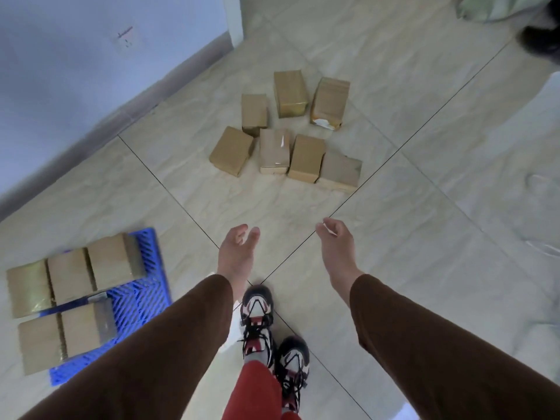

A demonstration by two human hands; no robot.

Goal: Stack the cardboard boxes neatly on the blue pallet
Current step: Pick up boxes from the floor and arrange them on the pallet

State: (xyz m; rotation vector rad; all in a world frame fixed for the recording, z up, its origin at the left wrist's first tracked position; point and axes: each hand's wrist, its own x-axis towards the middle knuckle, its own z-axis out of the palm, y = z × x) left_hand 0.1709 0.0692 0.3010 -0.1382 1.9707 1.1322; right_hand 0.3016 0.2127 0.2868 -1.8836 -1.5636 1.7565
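Both bare hands were out ahead of the body, empty, brown sleeves to the wrists. Left hand (235,253) had its fingers loosely spread and slightly curled, holding nothing; right hand (337,241) likewise held nothing, fingers relaxed, thumb and forefinger tips drawn near each other. Well beyond both sets of fingertips, on the pale tiled floor (424,192), lay the loose group of plain brown cardboard boxes (288,131), seven by my count, set at odd angles, some touching. Nearest the left fingertips was a squat brown box turned askew (231,151); nearest the right fingertips, a brown box with a crumpled top edge (341,171). One farther box with a torn, pale end (328,103) stood at the back of the group. Behind and to the outside of the left hand sat the blue slatted plastic pallet (142,298), already bearing five brown boxes in two rows (69,295), packed side against side, with bare blue slats on the side toward the hand. Step in hand, as judged: walking empty-handed to fetch the next box. To do it well, I would take a near, sound box first, set the palms on opposite faces rather than the flaps, and lift level. The torn one looked likely to give under pressure and wants support beneath. On the pallet, the new box should butt flush against the shorter row so edges line up.
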